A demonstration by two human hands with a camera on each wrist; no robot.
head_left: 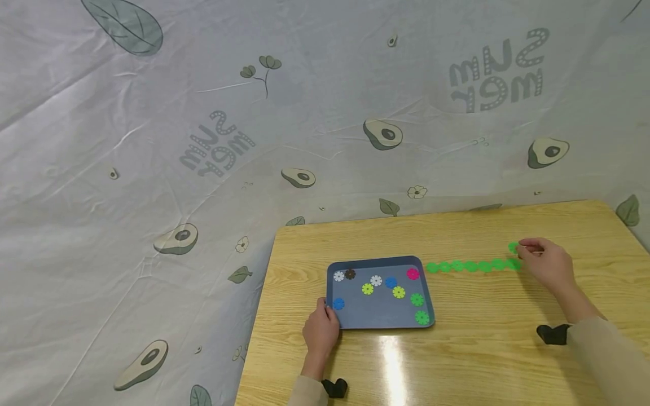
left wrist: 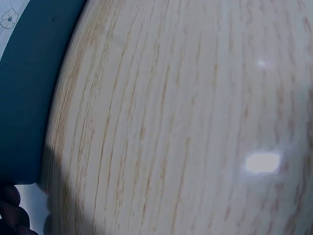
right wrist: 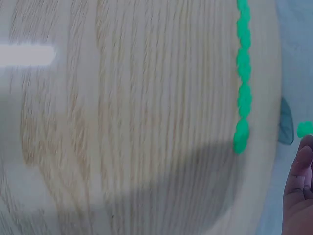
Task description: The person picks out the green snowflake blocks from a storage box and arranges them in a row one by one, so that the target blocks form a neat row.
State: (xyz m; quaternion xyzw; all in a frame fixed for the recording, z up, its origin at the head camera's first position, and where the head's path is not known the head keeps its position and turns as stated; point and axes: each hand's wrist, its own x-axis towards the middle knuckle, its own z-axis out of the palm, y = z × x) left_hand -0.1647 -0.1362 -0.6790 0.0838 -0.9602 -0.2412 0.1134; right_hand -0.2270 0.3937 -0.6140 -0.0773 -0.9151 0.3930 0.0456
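My right hand (head_left: 549, 265) pinches a green notched disc (head_left: 513, 247) between thumb and fingertips, above the right end of a row of green notched discs (head_left: 470, 266). The right wrist view shows that held disc (right wrist: 304, 129) at the fingertips of the right hand (right wrist: 299, 188), with the row (right wrist: 244, 63) lying on the wood. At the tray's near left corner, my left hand (head_left: 321, 328) grips the rim of the grey-blue tray (head_left: 376, 325), thumb over the edge. Only dark finger ends of the left hand (left wrist: 13, 215) show in the left wrist view, below the tray wall (left wrist: 29, 98).
Inside the tray lie loose notched discs: two white, one brown (head_left: 350, 274), one pink (head_left: 413, 273), two blue, two yellow-green and two green (head_left: 417, 299). The wooden table (head_left: 457, 361) ends at a printed cloth (head_left: 335, 113) behind. The row starts beside the tray's right wall.
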